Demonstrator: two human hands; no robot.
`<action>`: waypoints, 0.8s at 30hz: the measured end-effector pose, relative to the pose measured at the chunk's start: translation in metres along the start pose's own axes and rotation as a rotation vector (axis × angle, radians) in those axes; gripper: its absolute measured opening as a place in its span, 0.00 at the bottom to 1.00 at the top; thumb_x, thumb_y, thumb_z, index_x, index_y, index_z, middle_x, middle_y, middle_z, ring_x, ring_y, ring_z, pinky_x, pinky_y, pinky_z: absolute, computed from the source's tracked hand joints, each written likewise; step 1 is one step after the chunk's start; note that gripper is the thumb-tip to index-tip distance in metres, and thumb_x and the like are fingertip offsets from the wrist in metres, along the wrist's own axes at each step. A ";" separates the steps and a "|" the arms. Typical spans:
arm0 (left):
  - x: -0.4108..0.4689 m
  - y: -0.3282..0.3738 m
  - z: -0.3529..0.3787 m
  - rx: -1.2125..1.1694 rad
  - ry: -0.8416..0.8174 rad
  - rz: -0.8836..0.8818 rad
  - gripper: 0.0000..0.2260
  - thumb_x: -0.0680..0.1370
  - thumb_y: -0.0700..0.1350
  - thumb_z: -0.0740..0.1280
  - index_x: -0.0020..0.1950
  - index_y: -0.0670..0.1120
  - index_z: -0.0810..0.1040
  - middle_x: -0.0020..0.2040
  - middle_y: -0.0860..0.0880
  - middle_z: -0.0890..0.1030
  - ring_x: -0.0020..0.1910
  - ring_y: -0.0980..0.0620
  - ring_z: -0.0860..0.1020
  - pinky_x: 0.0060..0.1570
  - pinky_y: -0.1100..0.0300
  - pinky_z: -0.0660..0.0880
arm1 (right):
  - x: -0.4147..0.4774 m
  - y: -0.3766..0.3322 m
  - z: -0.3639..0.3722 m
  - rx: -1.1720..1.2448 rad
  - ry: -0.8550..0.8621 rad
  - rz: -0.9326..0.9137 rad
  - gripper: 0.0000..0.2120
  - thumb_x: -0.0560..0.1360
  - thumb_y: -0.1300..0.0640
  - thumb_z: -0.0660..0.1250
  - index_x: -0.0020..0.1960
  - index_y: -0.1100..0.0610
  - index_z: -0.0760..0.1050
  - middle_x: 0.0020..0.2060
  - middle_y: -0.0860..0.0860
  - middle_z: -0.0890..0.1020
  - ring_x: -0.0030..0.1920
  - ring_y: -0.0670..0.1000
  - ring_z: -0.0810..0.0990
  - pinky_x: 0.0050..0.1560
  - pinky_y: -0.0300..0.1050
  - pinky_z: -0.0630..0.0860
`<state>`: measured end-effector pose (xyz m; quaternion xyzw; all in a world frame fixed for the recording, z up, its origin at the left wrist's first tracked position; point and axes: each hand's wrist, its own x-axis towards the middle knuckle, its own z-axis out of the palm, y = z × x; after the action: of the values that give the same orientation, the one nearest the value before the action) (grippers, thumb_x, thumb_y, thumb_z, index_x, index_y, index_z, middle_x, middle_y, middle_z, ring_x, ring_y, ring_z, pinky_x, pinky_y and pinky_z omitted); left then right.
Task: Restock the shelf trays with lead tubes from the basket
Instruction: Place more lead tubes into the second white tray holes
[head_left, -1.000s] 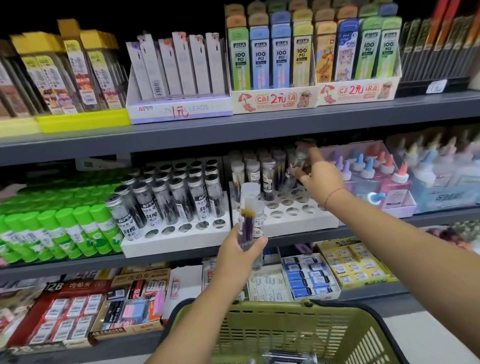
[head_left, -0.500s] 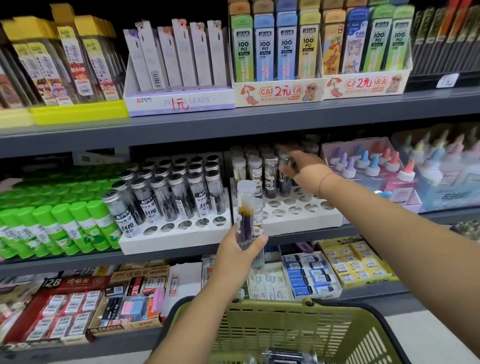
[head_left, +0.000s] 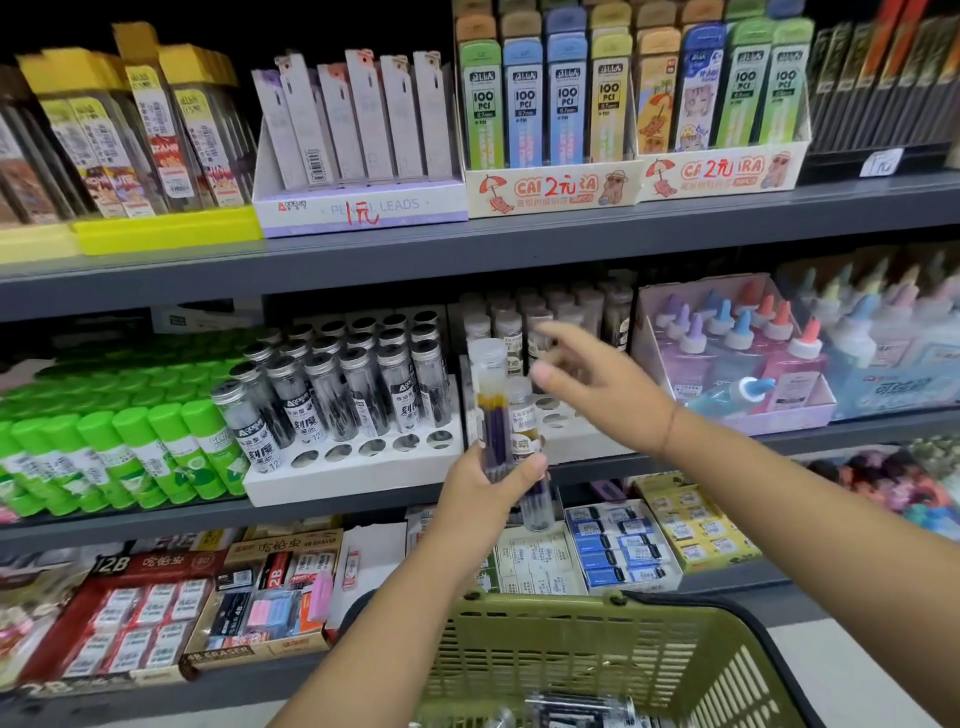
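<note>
**Holding two lead tubes (head_left: 491, 415) upright before the shelf trays**

Two clear tubes with pale caps stand side by side in the left hand (head_left: 483, 488), whose fingers and thumb curl round their lower halves. The taller tube shows dark purple leads with yellow ends. The shorter one sits just to its right, touching it, and its base pokes out below the hand. Both are held in the air in front of the gap between the two white trays.

The right hand (head_left: 602, 389) hangs just to the right of the tubes and a little higher. Its fingers (head_left: 563, 332) are loosely spread and blurred, and it grips nothing. It is in front of the right tray (head_left: 587, 441), whose near holes stand empty while pale-capped tubes fill the rows at the back.

The left tray (head_left: 337, 478) carries dark tubes with silver caps (head_left: 363, 379) in its rear rows. Most holes of its front row are open, with one tube at the left end.

Below, a green basket (head_left: 571, 605) sits under both forearms, with more tubes lying blurred in its bottom.

On the same grey shelf (head_left: 130, 525), green glue sticks (head_left: 130, 452) crowd the left and glue bottles (head_left: 737, 338) with coloured tips stand to the right. Pencil lead packs (head_left: 550, 104) line the shelf above, and eraser boxes (head_left: 130, 623) lie on the one below.
</note>
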<state>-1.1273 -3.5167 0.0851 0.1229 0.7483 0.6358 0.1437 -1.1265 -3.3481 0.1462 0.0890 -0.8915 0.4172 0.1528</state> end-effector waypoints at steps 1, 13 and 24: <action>-0.001 0.002 0.002 -0.008 -0.011 0.011 0.15 0.74 0.55 0.70 0.60 0.54 0.76 0.54 0.56 0.82 0.55 0.58 0.77 0.52 0.59 0.71 | -0.009 -0.004 0.005 0.144 -0.117 0.029 0.26 0.75 0.46 0.64 0.71 0.52 0.65 0.53 0.49 0.80 0.53 0.49 0.80 0.55 0.46 0.77; 0.007 -0.005 0.007 0.043 0.037 0.070 0.12 0.79 0.54 0.64 0.61 0.56 0.74 0.50 0.55 0.82 0.49 0.59 0.82 0.60 0.50 0.76 | 0.001 0.021 -0.056 0.035 0.465 0.147 0.11 0.74 0.57 0.69 0.51 0.53 0.68 0.39 0.47 0.77 0.38 0.45 0.77 0.43 0.44 0.74; 0.010 -0.012 0.005 0.021 0.012 0.104 0.09 0.78 0.53 0.65 0.58 0.60 0.74 0.54 0.64 0.78 0.49 0.58 0.82 0.60 0.49 0.76 | 0.041 0.067 -0.046 -0.272 0.388 0.245 0.19 0.74 0.49 0.66 0.60 0.39 0.62 0.44 0.56 0.82 0.53 0.61 0.78 0.63 0.61 0.69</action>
<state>-1.1348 -3.5107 0.0722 0.1596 0.7482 0.6354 0.1048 -1.1753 -3.2715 0.1405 -0.1225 -0.8975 0.3183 0.2797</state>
